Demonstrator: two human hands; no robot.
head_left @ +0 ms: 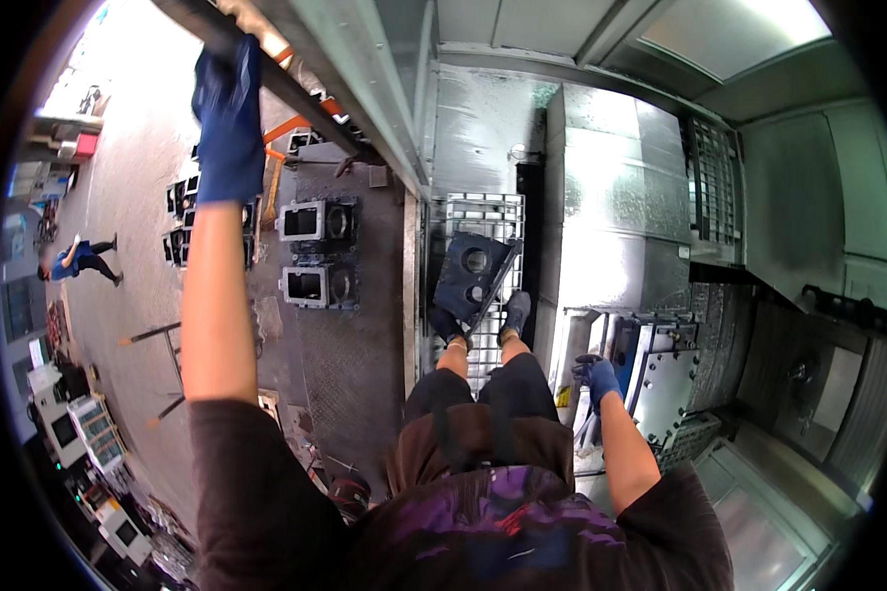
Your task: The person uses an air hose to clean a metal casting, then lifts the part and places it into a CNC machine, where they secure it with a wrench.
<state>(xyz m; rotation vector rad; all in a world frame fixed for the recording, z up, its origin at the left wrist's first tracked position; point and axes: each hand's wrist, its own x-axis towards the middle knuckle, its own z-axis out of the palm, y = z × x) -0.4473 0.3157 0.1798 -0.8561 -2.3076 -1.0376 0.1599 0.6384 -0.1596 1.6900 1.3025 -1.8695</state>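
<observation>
At the upper left, my left hand (229, 118), in a blue glove, reaches up with its fingers closed around a dark bar (296, 97); motion smears it a little. My right hand (597, 378), gloved in dark blue, hangs at the right beside a metal fixture (657, 379) with round studs. Its fingers look loosely bent and apart, and I make out nothing in them. Between the hands, a dark metal casting (471, 276) with two round holes lies tilted on a metal grate (485, 209), touching or close to my feet.
Several box-shaped castings (317, 286) stand on the dark floor plate to the left. A large shiny metal cover (611, 187) rises to the right of the grate. A door frame edge (412, 266) runs along its left. Far left, another person (81, 260) walks.
</observation>
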